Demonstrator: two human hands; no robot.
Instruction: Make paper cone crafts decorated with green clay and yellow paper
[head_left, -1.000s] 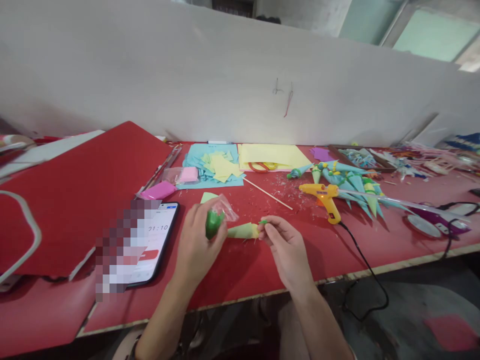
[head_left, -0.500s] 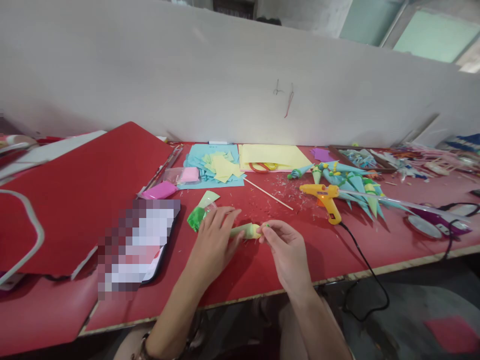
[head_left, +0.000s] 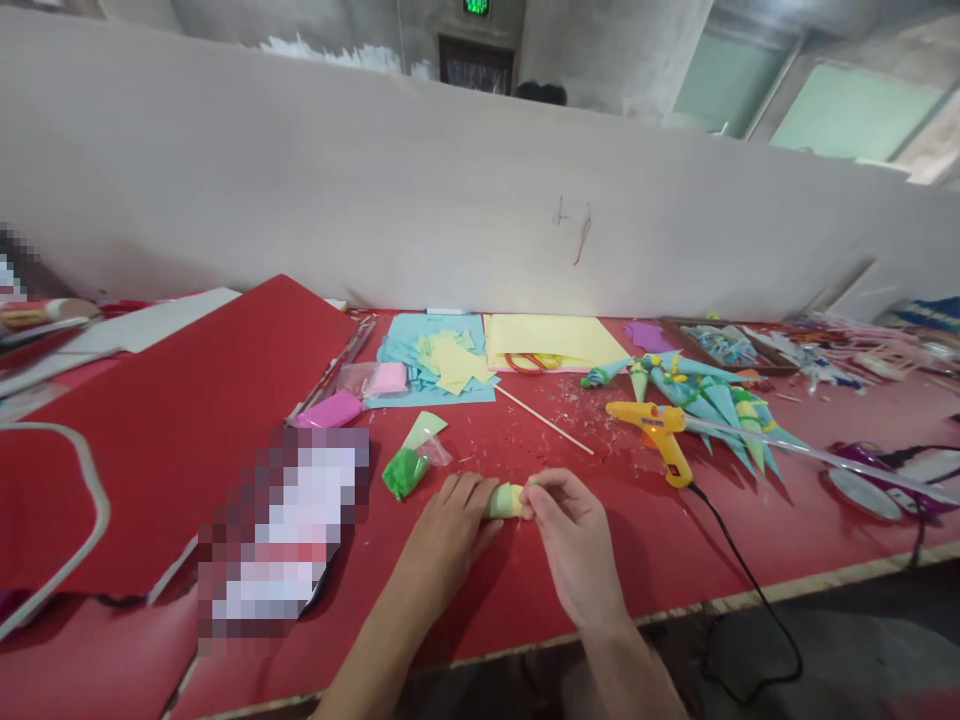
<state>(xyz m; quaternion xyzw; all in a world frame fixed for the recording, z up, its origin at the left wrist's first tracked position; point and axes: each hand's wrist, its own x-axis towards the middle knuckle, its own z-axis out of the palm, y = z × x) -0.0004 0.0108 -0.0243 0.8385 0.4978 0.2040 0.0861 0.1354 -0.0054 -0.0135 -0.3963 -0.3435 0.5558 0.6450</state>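
Note:
My left hand [head_left: 450,520] is closed over a pale green paper cone [head_left: 501,502], its fingers wrapped round the narrower part, which they hide. The cone lies sideways just above the red table, its yellow end pointing right. At that end my right hand [head_left: 576,540] pinches a small green bit [head_left: 534,483] between thumb and forefinger. Beyond my left hand sit a bag of bright green clay [head_left: 405,472] and a loose pale green paper piece [head_left: 426,430].
A yellow glue gun [head_left: 660,440] rests at right, its cord running off the table edge. Behind it lie several finished blue and green cones [head_left: 712,395]. A wooden stick [head_left: 544,420], paper scraps [head_left: 450,362], pink clay packs [head_left: 330,410] and a phone [head_left: 289,540] surround the hands.
The view has tilted up, so the table sits lower in the picture. My left fingers, spread before, have closed down round the cone. My right hand keeps its pinch at the yellow end.

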